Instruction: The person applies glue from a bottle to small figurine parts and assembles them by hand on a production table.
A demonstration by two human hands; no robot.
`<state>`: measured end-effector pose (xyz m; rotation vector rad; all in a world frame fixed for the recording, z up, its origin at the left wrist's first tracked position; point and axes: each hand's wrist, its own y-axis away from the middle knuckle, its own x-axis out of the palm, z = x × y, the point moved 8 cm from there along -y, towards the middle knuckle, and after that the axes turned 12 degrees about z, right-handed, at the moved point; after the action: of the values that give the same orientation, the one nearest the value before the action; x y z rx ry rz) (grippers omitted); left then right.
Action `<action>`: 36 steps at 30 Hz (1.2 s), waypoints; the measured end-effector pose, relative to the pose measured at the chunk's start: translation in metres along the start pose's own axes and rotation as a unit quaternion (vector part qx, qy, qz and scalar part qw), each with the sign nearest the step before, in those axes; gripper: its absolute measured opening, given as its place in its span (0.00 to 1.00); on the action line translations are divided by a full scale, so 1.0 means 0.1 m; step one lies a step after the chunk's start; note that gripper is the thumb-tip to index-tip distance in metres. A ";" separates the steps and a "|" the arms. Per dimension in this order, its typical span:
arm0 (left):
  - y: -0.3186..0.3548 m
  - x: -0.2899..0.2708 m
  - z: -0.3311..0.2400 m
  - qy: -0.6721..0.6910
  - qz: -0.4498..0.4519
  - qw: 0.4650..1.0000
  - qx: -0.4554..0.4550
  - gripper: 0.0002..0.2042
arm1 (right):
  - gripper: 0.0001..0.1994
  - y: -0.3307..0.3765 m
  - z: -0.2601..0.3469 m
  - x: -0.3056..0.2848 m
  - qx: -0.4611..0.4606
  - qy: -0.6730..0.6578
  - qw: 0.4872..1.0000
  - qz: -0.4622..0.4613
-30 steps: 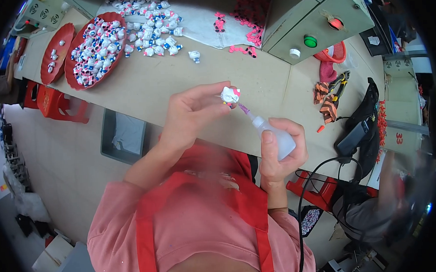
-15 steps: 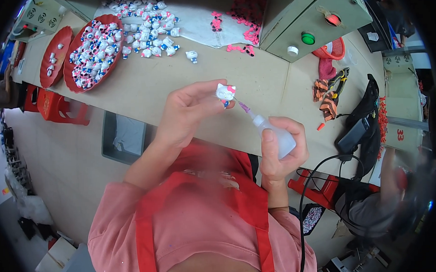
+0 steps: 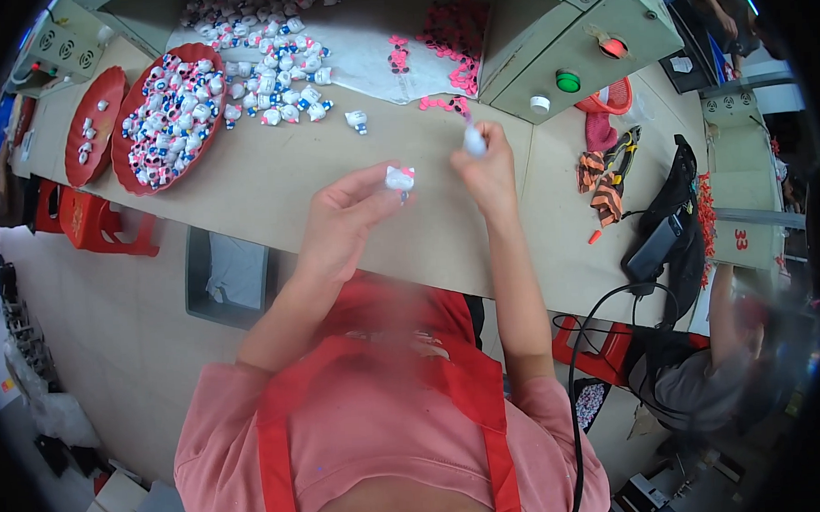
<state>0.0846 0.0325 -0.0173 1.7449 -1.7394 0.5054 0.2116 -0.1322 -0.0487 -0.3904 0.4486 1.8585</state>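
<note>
Above the middle of the counter (image 3: 446,232), pinched between thumb and fingers of the left hand (image 3: 344,213): one small white figurine (image 3: 399,176) with a pink patch, clear of the surface, head pointing away from the wearer, bluish lower part nearer. In the right hand (image 3: 490,172), gripped by curled fingers: one pale squeeze bottle (image 3: 475,143), long axis roughly away from the wearer, narrow blurred tip toward the short row of pink pieces (image 3: 445,104) by the front edge of the white cloth (image 3: 357,83). From the right hand, the pink row ahead and a little left, near; contact with the tip impossible to tell. The held figurine to the left of the bottle, slightly closer to the wearer, well apart. Nearer to the pink row, the right hand; nearer to the lone figurine (image 3: 357,122) on bare counter, the left.

By count: one figurine in hand, one lying alone, one bottle, one cloth. Two red dishes: a larger dish (image 3: 195,51), heaped with figurines past counting, and a smaller dish (image 3: 105,86) with about five white pieces (image 3: 88,133). Farther back, also uncountable: a spread of figurines (image 3: 283,78) and a pink heap (image 3: 455,34).
</note>
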 end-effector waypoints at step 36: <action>0.06 0.17 -0.02 -0.148 0.014 0.988 0.049 0.18 | 0.03 0.83 0.78 0.10 -0.022 -0.349 0.925 0.151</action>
<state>0.0804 0.0214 -0.0035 1.9488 -1.9730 0.3624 0.1261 -0.1110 0.0238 0.3401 -0.0307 2.1538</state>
